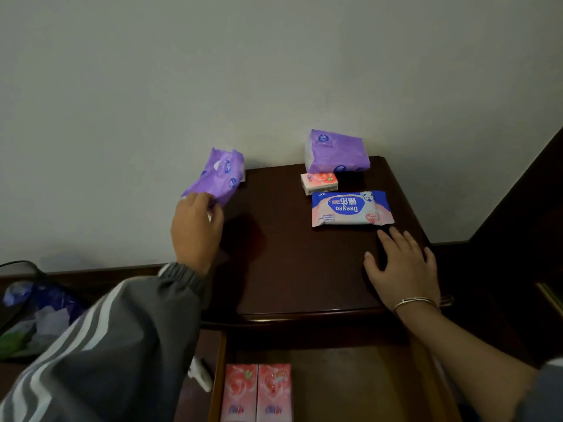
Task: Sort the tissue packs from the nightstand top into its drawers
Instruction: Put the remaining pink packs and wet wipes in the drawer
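Your left hand (195, 226) is pinching a purple pack (217, 176) off the nightstand (274, 269). Your right hand (402, 266) is lying flat, fingers spread.

"Deeyeo", "10" on wipes pack (352, 207)

Two purple soft-plastic tissue packs: the left purple pack (217, 178) left of centre, the right purple pack (336, 152) right of centre; one small pink-and-white pocket tissue pack (320, 182) just below that; one blue-and-pink wet-wipe packet (352, 208) lower again; two tall pink tissue packs side by side at the bottom centre, the left pink pack (239, 391) and the right pink pack (274, 391); six packs in all; one dark wooden table (289, 269); one open wooden drawer (350, 385); two hands, the left hand (196, 229) and the right hand (402, 266); one thin metal bracelet (414, 301).
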`<state>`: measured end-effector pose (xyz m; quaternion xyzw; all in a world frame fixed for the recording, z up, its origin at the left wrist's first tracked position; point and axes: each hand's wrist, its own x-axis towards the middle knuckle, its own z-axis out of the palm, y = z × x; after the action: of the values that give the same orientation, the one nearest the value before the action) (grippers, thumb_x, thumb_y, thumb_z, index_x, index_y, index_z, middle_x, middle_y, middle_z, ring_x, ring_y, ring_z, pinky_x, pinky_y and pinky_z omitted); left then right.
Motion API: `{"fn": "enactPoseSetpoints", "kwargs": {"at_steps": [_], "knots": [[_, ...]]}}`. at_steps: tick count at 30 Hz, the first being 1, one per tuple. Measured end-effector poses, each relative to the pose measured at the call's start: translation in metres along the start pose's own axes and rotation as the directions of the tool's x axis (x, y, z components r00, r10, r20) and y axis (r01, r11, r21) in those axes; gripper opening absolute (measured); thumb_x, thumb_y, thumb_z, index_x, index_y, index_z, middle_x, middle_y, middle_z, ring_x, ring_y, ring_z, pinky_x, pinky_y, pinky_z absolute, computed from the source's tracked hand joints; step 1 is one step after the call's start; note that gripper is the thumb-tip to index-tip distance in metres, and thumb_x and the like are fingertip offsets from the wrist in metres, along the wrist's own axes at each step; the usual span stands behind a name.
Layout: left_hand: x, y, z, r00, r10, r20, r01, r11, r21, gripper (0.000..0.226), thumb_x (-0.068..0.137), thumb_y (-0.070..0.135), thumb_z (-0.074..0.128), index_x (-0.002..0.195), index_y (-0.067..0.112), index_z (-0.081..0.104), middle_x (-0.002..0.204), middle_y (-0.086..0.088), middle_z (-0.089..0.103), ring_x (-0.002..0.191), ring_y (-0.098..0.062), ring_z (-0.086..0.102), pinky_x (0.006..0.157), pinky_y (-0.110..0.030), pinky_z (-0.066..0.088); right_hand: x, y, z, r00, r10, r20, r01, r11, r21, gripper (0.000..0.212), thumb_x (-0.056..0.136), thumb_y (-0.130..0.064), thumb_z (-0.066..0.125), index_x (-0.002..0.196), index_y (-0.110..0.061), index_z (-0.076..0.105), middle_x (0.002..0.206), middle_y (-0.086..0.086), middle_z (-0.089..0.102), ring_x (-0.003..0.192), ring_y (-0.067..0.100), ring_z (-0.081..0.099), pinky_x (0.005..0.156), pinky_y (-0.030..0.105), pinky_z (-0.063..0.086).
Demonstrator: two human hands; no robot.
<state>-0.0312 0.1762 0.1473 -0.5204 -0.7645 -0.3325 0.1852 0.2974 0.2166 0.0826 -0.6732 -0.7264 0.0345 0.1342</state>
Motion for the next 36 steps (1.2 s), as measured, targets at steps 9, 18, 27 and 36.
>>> {"fn": "enactPoseSetpoints", "kwargs": {"at_steps": [9, 18, 27, 36], "knots": [[-0.092, 0.054, -0.026, 0.899, 0.309, 0.31, -0.307, 0.95, -0.056, 0.012, 0.076, 0.02, 0.071, 0.072, 0.01, 0.066, 0.073, -0.007, 0.063, 0.065, -0.032, 0.06, 0.052, -0.037, 0.049, -0.003, -0.001, -0.007, 0.999, -0.001, 0.044, 0.0, 1.0, 0.013, 0.058, 0.089, -0.051, 0.039, 0.141, -0.026, 0.039, 0.152, -0.003, 0.033, 0.142, 0.017, 0.023, 0.114, 0.045, 0.019], [-0.032, 0.023, -0.027, 0.943, 0.132, 0.306, -0.09, 0.985, -0.147, 0.018, 0.092, 0.023, 0.055, 0.097, 0.01, 0.067, 0.103, -0.006, 0.059, 0.092, -0.024, 0.06, 0.07, -0.031, 0.044, -0.002, 0.001, -0.012, 0.995, -0.014, 0.095, 0.008, 0.998, 0.07, 0.052, 0.092, -0.049, 0.04, 0.14, -0.028, 0.04, 0.151, -0.003, 0.035, 0.142, 0.019, 0.023, 0.114, 0.048, 0.016], [0.048, -0.021, 0.027, 0.886, 0.029, 0.463, -0.062, 0.996, 0.057, 0.045, 0.089, 0.018, 0.055, 0.13, 0.002, 0.049, 0.131, -0.019, 0.048, 0.113, -0.04, 0.048, 0.094, -0.047, 0.041, 0.059, -0.061, -0.037, 0.909, -0.411, -0.068, 0.414, 0.872, 0.261, 0.042, 0.088, -0.022, 0.058, 0.127, -0.01, 0.055, 0.131, 0.009, 0.056, 0.125, 0.027, 0.049, 0.104, 0.04, 0.034], [0.108, -0.037, 0.093, 0.834, -0.022, 0.551, -0.074, 0.986, 0.152, 0.057, 0.091, 0.025, 0.05, 0.143, 0.01, 0.033, 0.149, -0.012, 0.031, 0.13, -0.036, 0.035, 0.1, -0.05, 0.037, 0.154, -0.14, -0.009, 0.852, -0.452, 0.263, 0.464, 0.886, 0.02, 0.041, 0.093, -0.01, 0.041, 0.134, -0.012, 0.043, 0.138, 0.009, 0.049, 0.122, 0.028, 0.051, 0.099, 0.039, 0.041]]}}
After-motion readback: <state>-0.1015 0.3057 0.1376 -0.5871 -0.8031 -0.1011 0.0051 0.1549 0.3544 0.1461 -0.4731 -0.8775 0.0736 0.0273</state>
